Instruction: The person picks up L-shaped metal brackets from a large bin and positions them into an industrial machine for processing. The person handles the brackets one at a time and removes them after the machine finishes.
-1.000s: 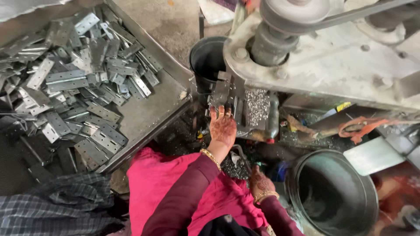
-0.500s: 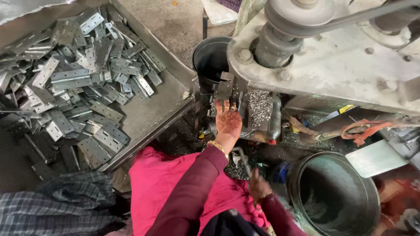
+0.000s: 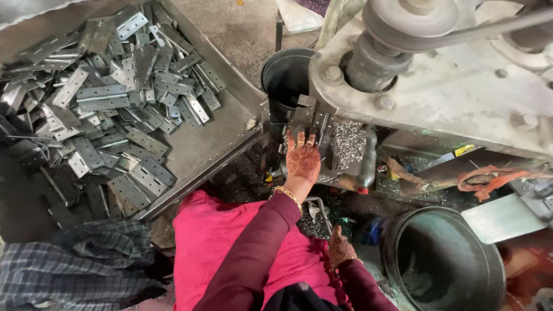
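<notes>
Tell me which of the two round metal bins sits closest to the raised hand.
The smaller dark bin just above the left hand, beside the tray of plates. The larger bin lies lower right, nearer the right hand.

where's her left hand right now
In the head view, the left hand is stretched forward at centre, flat on the press bed beside the metal shavings.

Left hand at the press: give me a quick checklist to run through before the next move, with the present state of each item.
1. Left hand out from under the press head: not ok, the fingers lie on the metal block beneath it.
2. Right hand away from the machine: ok, low beside the lap.
3. Part seated on the block: cannot tell, the hand covers it.
4. Metal plates in the tray: ok, a large heap.
5. Bin on the right has room: ok, mostly empty.
</notes>
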